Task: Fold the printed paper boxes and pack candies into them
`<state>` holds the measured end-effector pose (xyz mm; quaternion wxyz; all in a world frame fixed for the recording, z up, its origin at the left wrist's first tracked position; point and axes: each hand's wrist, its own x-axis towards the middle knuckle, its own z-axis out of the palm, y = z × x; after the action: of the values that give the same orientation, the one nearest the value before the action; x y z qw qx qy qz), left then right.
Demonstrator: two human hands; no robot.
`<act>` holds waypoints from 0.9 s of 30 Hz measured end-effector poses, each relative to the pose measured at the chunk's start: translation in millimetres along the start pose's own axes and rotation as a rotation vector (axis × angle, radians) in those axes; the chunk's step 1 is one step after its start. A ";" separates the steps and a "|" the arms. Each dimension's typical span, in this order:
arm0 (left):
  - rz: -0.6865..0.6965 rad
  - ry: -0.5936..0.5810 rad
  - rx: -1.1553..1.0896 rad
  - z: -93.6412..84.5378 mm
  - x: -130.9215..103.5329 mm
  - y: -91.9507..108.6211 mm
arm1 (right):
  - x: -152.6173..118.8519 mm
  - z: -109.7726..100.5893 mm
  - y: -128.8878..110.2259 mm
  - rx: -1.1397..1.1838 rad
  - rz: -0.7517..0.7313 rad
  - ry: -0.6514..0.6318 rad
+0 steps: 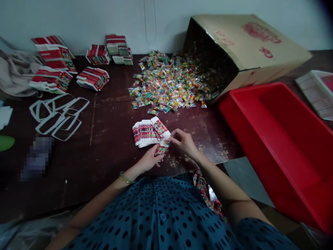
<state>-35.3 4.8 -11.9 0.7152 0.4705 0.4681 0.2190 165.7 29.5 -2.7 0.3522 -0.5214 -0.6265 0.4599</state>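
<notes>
My left hand (151,159) is closed around a small printed carton (161,149) near the table's front edge. At the carton's upper end is my right hand (182,140), its thumb and fingertips pinched together; a small clear candy packet (166,142) seems to be between them, though it is blurred. Just behind my hands lies a fanned stack of flat red and white cartons (145,133). Farther back, a wide heap of candy packets (169,81) spreads out from the mouth of a cardboard box (249,41) lying on its side.
A large red bin (273,146) stands at the right, with a white basket (314,92) behind it. Bundles of folded cartons (56,55) are at the back left, near white strap loops (58,116) and a grey cloth (19,71). A green object (6,142) is at the left edge.
</notes>
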 end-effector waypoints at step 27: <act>-0.081 0.177 -0.136 -13.6 -19.4 -14.0 | -15.8 37.2 -11.8 -0.212 -0.167 -0.052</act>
<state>-58.1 -9.9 -16.8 0.7095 0.3804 0.5323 0.2617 130.8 5.8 -3.2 0.3157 -0.4897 -0.7218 0.3736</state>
